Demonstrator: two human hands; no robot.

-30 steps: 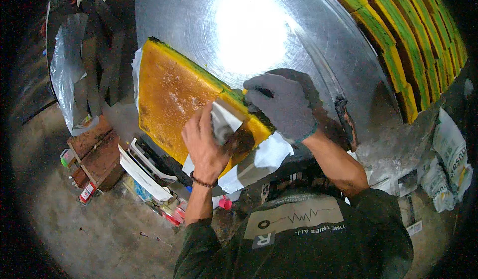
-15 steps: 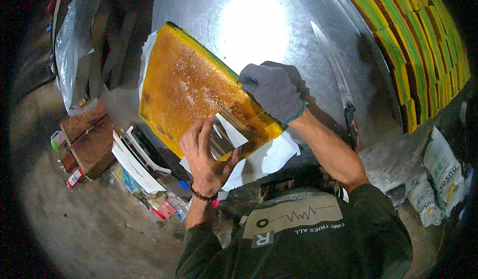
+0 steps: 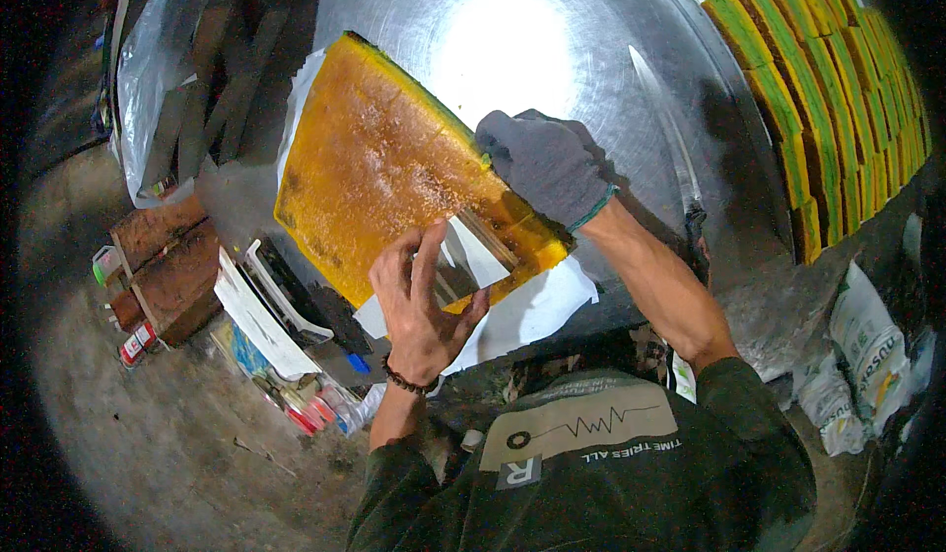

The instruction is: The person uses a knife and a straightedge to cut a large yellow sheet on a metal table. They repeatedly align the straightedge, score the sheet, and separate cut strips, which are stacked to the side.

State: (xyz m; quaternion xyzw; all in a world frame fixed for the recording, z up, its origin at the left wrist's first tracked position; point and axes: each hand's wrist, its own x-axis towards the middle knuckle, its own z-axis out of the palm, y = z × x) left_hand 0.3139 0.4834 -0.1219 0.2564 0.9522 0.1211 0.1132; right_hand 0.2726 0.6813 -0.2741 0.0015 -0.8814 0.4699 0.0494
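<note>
A thick slab of layered cake (image 3: 365, 148), golden brown on top with a yellow and green side, lies on white paper (image 3: 537, 301) on a shiny metal table. My bare left hand (image 3: 419, 306), a beaded bracelet at its wrist, grips a shiny, mirror-like rectangular piece (image 3: 473, 256) resting on the cake's near right part. Its fingertips and thumb press around that piece. In a grey knit glove, my right hand (image 3: 547, 168) is closed in a fist at the cake's right edge. Whatever it grips is hidden by the glove and the cake.
A long knife (image 3: 662, 123) with a dark handle lies right of my right forearm. Layered cake strips (image 3: 818, 108) stand in rows at the far right. White printed sacks (image 3: 867, 335) are at lower right. Reddish-brown blocks (image 3: 172, 276) and a clear plastic bag (image 3: 153, 89) are at left.
The whole view has shifted slightly. My left hand and the shiny piece have moved a little to the right over the cake. My right fist stays at the cake's edge.
</note>
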